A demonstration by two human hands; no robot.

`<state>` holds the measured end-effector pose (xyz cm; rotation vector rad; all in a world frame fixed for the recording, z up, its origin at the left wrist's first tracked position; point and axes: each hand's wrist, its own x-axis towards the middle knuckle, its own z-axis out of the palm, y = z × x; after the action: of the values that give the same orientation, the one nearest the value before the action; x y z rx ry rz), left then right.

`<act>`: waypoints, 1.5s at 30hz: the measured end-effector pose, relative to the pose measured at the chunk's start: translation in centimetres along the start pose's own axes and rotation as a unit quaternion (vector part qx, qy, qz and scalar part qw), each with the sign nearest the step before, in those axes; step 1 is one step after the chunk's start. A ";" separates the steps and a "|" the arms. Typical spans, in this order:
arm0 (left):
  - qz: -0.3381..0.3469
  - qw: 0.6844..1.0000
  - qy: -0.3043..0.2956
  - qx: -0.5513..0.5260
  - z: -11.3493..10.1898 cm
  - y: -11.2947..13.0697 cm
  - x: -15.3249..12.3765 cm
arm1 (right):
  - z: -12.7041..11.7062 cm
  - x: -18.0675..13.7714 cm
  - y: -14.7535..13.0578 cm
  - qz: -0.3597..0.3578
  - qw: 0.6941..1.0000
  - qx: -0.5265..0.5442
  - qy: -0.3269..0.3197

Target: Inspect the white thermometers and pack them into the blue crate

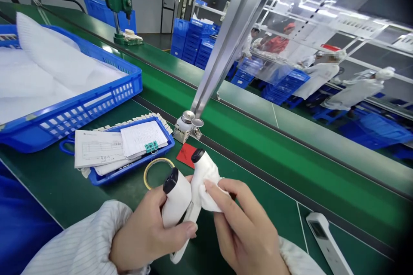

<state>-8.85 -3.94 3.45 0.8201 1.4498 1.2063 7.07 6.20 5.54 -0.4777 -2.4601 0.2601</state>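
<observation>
So the left hand (151, 227) is curling its fingers round 2 white plastic, black-capped handheld devices (177, 200) down near 6 o'clock. Right hand (247, 225) is pinching a crumpled white cloth-like wad (211, 200) against the 3 o'clock-side 1.

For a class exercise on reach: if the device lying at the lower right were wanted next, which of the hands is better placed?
Probably the right hand: it is nearer the lying device and holds only a white cloth, while the left hand holds two white devices.
</observation>
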 end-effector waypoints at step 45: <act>-0.111 0.988 -0.099 -0.026 1.9 -1.6 -1.5 | -2.3 -1.9 3.1 0.150 0.976 0.036 0.154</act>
<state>-6.46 -5.27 2.39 0.7016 1.3044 0.9613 10.71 8.49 5.44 -0.7958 -2.0656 0.3670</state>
